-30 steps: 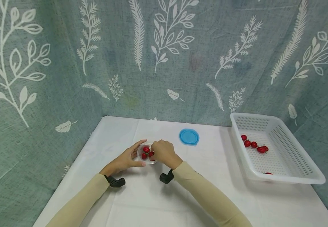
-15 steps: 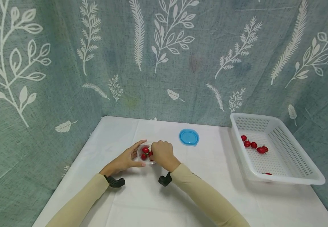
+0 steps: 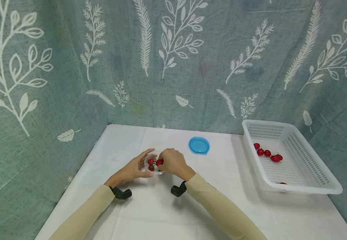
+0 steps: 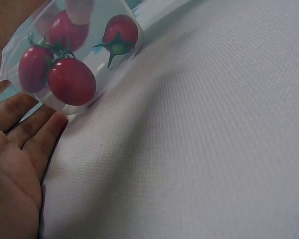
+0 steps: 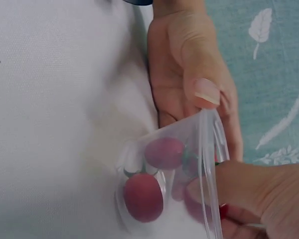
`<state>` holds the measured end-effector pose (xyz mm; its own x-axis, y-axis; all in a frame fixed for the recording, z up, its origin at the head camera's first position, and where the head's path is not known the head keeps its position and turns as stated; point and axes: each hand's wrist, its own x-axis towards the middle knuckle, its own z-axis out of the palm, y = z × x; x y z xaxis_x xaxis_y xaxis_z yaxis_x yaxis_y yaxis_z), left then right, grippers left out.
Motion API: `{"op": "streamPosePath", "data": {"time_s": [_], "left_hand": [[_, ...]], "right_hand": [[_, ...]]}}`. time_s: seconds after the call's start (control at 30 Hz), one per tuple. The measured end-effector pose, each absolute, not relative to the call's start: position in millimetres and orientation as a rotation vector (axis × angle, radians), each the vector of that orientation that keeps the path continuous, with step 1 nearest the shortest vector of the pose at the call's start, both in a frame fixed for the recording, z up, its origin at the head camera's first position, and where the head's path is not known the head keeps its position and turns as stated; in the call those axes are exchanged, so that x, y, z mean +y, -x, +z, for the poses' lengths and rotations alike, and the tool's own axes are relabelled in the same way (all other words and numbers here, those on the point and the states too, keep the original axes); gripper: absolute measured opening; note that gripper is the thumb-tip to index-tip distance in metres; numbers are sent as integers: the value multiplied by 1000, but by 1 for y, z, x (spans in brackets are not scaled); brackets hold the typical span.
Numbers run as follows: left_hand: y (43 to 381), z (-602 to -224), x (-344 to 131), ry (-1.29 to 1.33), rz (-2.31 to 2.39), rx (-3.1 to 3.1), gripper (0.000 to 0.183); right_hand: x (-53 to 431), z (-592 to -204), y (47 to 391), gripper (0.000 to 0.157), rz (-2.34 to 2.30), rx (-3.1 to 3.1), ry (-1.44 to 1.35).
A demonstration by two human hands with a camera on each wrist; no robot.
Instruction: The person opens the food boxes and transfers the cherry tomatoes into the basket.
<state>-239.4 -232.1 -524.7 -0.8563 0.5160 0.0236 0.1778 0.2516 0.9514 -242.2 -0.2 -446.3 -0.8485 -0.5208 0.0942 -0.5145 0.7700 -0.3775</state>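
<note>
A small clear plastic container [image 3: 161, 173] stands on the white table with several cherry tomatoes [image 4: 72, 82] inside, some with green stems. My left hand [image 3: 130, 169] curves round its left side, the thumb [image 5: 207, 92] at the rim in the right wrist view. The right hand [image 3: 174, 162] reaches in over the rim from the right. Its thumb and fingers pinch a red cherry tomato [image 5: 194, 203], seen partly through the clear wall. Knuckles hide part of the container in the head view.
Behind the container, slightly right, lies a blue lid [image 3: 199, 145]. A white perforated basket [image 3: 311, 190] at the right holds several more cherry tomatoes [image 3: 267, 153]. A patterned grey-green cloth [image 3: 167, 110] hangs along the table's back edge.
Inside the container the tomatoes have shifted about, and a stem now shows on top. My right hand has moved slightly; the left hand keeps its place round the container. The head view has tilted a little.
</note>
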Motion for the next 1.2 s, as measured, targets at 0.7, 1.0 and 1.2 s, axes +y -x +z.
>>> {"op": "streamPosePath", "data": {"time_s": [0.7,1.0,1.2], "left_hand": [[240,-524,-230,-611,1598,2278,106],[240,-524,-231,-608,1586,2291,104],[241,-521,-231,-653,1579,2274,108]], "right_hand": [[48,-432,252,24,-999,2876,951],[90,-404,257,22,-1053,2917,853],[124,-388,259,26,-1110,2968,791]]}}
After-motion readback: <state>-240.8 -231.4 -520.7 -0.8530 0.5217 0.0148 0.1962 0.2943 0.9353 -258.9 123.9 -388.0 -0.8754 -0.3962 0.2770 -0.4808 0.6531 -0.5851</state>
